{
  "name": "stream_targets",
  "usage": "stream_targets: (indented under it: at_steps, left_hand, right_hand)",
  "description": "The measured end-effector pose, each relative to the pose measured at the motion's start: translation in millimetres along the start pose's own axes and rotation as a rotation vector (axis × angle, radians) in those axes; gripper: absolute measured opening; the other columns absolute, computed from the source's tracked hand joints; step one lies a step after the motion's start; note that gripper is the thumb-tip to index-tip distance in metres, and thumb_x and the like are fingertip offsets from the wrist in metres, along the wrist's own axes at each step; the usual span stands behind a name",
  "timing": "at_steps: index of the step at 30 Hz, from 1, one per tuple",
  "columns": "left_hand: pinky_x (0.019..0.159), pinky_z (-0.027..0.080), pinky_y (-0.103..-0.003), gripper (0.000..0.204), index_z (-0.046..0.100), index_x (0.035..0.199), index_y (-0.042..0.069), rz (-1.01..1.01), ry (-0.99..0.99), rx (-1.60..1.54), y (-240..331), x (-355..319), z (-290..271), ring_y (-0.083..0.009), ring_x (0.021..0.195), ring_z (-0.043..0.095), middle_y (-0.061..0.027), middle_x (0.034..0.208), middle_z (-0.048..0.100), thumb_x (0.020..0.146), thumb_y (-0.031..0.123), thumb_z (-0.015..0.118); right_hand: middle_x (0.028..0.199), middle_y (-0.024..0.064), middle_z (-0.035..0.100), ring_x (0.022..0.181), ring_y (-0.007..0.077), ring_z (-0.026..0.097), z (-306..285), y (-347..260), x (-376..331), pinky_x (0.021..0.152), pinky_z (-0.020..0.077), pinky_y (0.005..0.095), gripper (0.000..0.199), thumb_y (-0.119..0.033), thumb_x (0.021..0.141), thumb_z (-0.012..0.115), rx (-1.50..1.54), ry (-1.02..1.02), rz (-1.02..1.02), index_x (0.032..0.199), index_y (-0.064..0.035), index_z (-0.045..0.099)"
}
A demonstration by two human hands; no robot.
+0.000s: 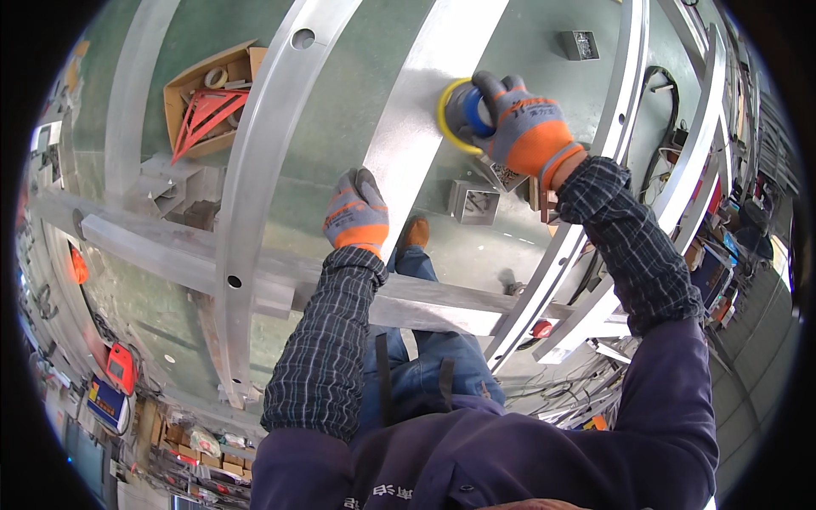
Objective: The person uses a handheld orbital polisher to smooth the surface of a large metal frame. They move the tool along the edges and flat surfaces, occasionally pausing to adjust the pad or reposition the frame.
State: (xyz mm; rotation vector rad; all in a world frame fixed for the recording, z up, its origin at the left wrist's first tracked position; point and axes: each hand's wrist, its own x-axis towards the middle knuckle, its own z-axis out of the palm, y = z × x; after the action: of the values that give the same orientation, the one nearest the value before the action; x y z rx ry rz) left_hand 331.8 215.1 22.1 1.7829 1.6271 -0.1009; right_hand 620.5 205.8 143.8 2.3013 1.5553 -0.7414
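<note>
A wide, shiny metal beam (429,81) runs away from me through the middle of the frame. My left hand (357,212), in a grey and orange glove, is at its left edge, with closed fingers curled against the metal. My right hand (529,127), gloved alike, grips a round yellow-rimmed piece with a blue core (463,115); its exact kind is unclear. That piece is at the beam's right edge, tilted, and the hand hides part of it. Below the right hand, a small square metal box (474,202) with loose small parts stands on the floor.
A cardboard box (172,115) at the left holds a red triangular square (208,119) and a tape roll (216,78). Other metal beams (280,102) and a crossbar (442,304) surround me. Another small metal box (580,45) stands far right. A black cable (674,110) loops beyond the right beam.
</note>
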Motion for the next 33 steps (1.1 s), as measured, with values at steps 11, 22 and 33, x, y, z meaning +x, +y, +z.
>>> stream_targets:
  at_steps: [11, 22, 33]
  left_hand:
    - [0.102, 0.057, -0.051, 0.046, 0.066, 0.135, 0.005, -0.019, -0.018, 0.070, -5, 1, 3, -0.0421, 0.120, 0.070, -0.0213, 0.130, 0.074, 0.112, 0.041, 0.050]
    - [0.101, 0.056, -0.053, 0.049, 0.067, 0.135, 0.005, 0.024, 0.032, 0.008, -10, 5, 5, -0.0436, 0.118, 0.070, -0.0229, 0.126, 0.075, 0.111, 0.044, 0.050]
    - [0.100, 0.057, -0.054, 0.051, 0.068, 0.134, 0.005, 0.015, 0.037, 0.011, -11, 6, 8, -0.0443, 0.116, 0.071, -0.0242, 0.124, 0.075, 0.111, 0.047, 0.049]
  right_hand:
    - [0.133, 0.0268, 0.063, 0.103, 0.0430, 0.078, -5, -4, 4, 0.083, 0.0664, 0.0456, 0.080, -0.024, 0.085, 0.084, -0.038, -0.090, -0.056, 0.156, -0.0216, 0.047]
    - [0.130, 0.0271, 0.064, 0.099, 0.0427, 0.079, -14, -19, 3, 0.078, 0.0661, 0.0461, 0.078, -0.023, 0.084, 0.083, -0.080, -0.255, -0.088, 0.153, -0.0190, 0.048]
    - [0.132, 0.0264, 0.063, 0.102, 0.0454, 0.078, -6, -14, 0, 0.082, 0.0662, 0.0476, 0.082, -0.025, 0.084, 0.084, -0.076, -0.221, -0.093, 0.157, -0.0223, 0.046]
